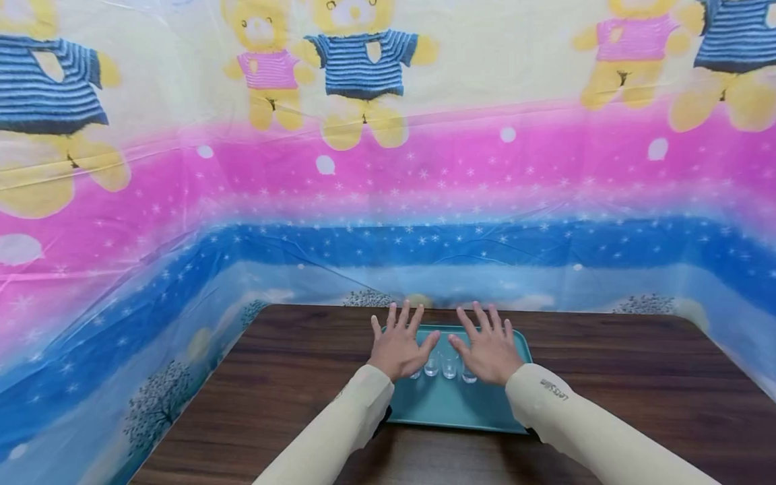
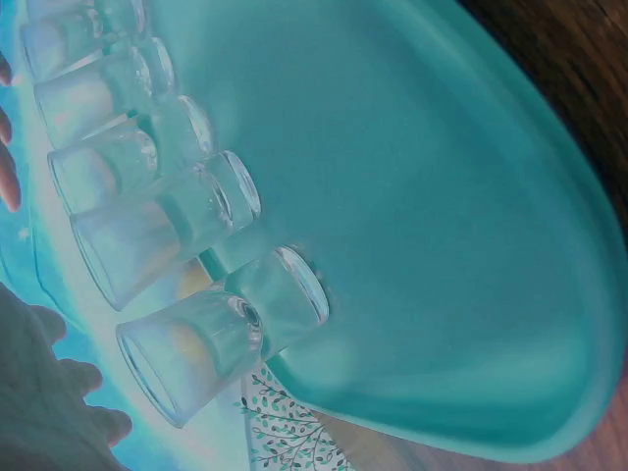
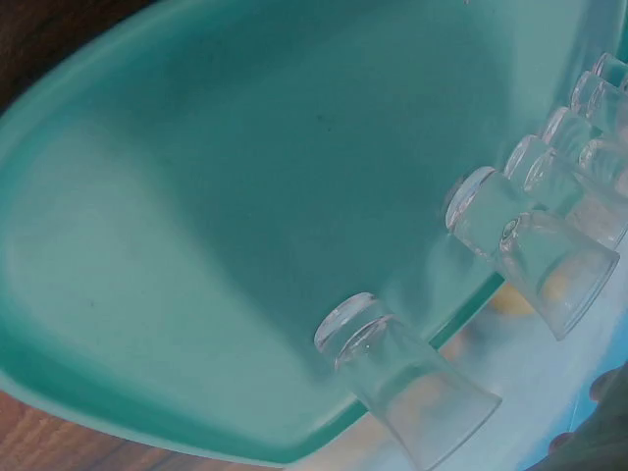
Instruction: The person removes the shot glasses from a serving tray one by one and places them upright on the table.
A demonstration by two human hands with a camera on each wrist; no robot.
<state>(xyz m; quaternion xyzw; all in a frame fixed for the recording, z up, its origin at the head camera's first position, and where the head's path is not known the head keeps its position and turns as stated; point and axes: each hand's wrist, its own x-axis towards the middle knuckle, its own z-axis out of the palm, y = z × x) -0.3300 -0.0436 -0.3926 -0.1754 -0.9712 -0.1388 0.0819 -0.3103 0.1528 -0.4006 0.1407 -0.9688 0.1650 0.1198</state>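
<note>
Several small clear glasses, like shot glasses, stand upright in a row on a teal tray (image 1: 455, 407). My left hand (image 1: 398, 347) is held out over the tray's left side, fingers spread and straight. On the other side my right hand (image 1: 492, 350) mirrors it, palm down with the thumb pointing inward. Between the two thumbs, a glass (image 1: 449, 368) shows in the head view; the hands partly hide the outer ones. Closest to the left wrist camera is an end glass (image 2: 196, 348), and the right wrist view has another end glass (image 3: 407, 378) near the tray's rim. Neither hand grips anything.
Under the tray is a dark wood-grain table (image 1: 291, 377) with rounded far corners. A printed cloth (image 1: 388, 175) with bears and snowflakes hangs behind it and round both sides. Pale long sleeves (image 1: 330, 431) cover the forearms.
</note>
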